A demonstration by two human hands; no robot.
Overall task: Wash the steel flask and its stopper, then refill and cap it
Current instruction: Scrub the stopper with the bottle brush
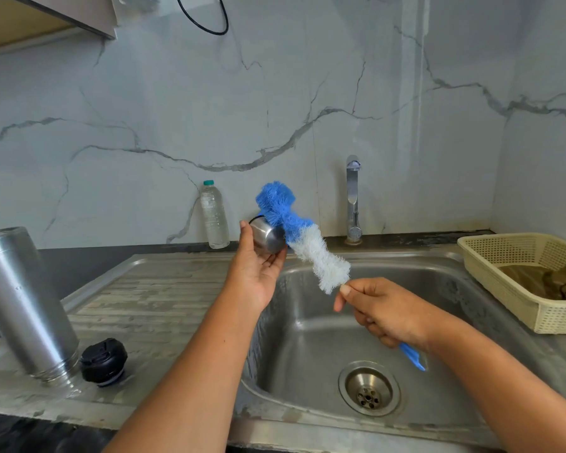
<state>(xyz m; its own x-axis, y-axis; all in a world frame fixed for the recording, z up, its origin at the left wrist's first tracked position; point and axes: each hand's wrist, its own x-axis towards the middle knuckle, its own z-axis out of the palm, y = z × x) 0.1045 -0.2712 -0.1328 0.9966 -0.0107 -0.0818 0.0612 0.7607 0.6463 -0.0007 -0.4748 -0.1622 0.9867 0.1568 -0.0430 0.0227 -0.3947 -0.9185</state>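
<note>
Steel sink basin point(307, 338) lies nearest, its round drain point(369, 392) at the bottom. On the draining board to the near left the steel flask point(23, 305) stands mouth down, brushed and dull-shiny, its threaded neck on the board. The black stopper point(103, 361) sits just beside it on the right, on its own.

Over the basin, the right hand point(386, 312) grips the bottle brush point(307, 243), fingers wrapped tight round the handle, whose blue end pokes out below the hand. Farther left, the left hand point(258, 273) is palm up and holds a small steel cup point(270, 240) on its side, thumb on the left and fingers curled under its right. The brush's white bristles pass just right of the cup and its blue tip lies against the cup's far rim; I cannot tell whether it reaches inside.

A cream basket point(490, 273) with a brown cloth rests on the right. By the marble wall, on the dark counter point(79, 266), stand a clear water bottle point(213, 219) and the tap point(353, 201).
</note>
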